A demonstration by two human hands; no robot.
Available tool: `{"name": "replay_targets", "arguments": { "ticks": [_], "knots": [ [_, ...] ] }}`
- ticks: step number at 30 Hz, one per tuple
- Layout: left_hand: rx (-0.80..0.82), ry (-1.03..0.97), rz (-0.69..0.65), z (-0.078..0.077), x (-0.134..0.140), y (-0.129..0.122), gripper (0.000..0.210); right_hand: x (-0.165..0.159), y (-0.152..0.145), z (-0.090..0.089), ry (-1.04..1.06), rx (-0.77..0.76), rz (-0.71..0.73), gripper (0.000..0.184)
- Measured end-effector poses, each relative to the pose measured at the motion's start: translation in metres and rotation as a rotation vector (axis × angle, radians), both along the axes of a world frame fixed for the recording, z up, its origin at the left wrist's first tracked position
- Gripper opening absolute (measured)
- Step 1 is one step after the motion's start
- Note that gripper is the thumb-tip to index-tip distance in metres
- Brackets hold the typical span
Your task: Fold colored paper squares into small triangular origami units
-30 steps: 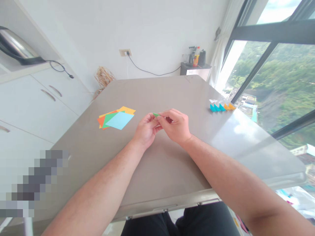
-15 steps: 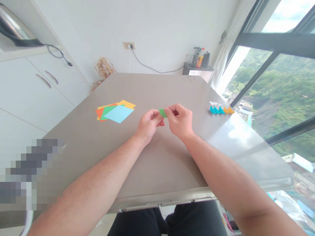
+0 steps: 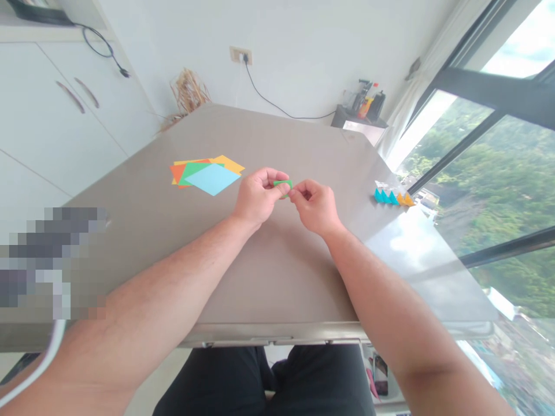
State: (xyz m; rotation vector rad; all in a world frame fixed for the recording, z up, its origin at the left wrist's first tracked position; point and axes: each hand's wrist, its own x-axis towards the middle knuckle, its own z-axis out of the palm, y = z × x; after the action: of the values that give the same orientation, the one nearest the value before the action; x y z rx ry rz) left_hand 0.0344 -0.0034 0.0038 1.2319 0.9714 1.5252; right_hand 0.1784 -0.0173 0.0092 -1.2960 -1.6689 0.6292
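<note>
Green paper strip (image 3: 283, 184), long axis left-right, pinched between both hands' closed fingertips.

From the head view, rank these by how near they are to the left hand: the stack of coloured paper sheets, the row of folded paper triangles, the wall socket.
1. Stack of coloured paper sheets, just left of the left hand.
2. Row of folded paper triangles, far right, beyond the right hand.
3. Wall socket, on the back wall past the table.

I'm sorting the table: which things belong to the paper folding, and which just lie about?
In use: green folded paper, pinched between left hand and right hand; paper sheets; folded triangles.
Lying about: dried grass, cable, bottles.
</note>
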Motion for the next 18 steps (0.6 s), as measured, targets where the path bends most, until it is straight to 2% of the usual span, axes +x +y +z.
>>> {"name": "replay_targets", "arguments": {
  "ticks": [4,7,10,14,18],
  "knots": [
    [-0.001,0.0,0.021,0.0011,-0.0008,-0.0012,0.026,0.0,0.0018,-0.0002,0.059,-0.024,-0.013,0.022],
    [-0.044,-0.005,-0.031,0.0002,-0.0013,-0.0023,0.032,0.0009,0.0039,-0.0027,0.142,-0.07,-0.045,0.023],
    [-0.042,0.037,-0.075,-0.0022,-0.0018,-0.0014,0.027,0.0028,0.0058,-0.0047,0.197,-0.111,-0.056,0.02],
    [0.038,0.104,-0.103,-0.0044,-0.003,0.0012,0.028,0.0038,0.0065,-0.0047,0.271,-0.018,-0.001,0.023],
    [0.088,0.161,-0.127,-0.0048,-0.0036,0.0012,0.045,0.0041,0.0057,-0.0059,0.293,0.04,0.05,0.014]
  ]
}}
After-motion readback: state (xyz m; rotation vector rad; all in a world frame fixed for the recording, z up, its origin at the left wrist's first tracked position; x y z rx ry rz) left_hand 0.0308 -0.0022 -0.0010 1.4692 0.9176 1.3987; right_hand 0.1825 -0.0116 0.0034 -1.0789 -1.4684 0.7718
